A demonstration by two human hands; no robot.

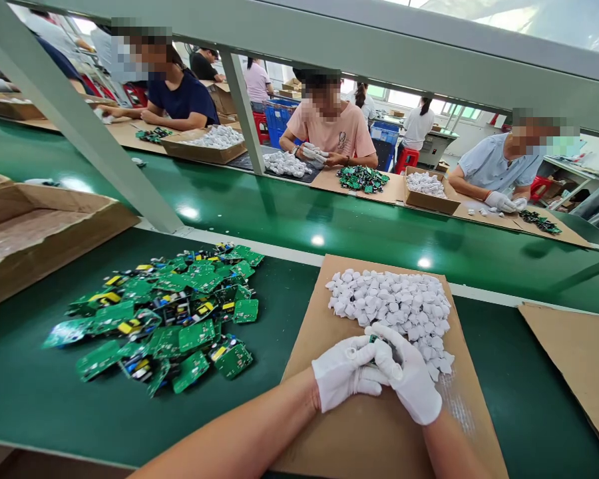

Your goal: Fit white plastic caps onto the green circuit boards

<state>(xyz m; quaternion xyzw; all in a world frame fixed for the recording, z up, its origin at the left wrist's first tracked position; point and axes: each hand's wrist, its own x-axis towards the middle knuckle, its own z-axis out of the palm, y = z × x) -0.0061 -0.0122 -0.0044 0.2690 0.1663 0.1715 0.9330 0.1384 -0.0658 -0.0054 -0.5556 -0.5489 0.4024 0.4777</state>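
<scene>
My left hand (344,374) and my right hand (413,379), both in white gloves, meet over a cardboard sheet (324,432). Their fingers are closed around a small green circuit board (374,340), which is mostly covered by the gloves. Just beyond the hands, a heap of small white pieces (389,299) lies on the cardboard, its near edge beside my right hand. To the left, a large pile of green circuit boards (194,332) with yellow, blue and black components is spread on the dark green table.
An open cardboard box (54,246) stands at the left, and another cardboard sheet (579,359) lies at the right. A slanted metal post (80,120) and an overhead beam (379,50) frame the view. Across a glossy green belt (279,213), several people work at similar piles.
</scene>
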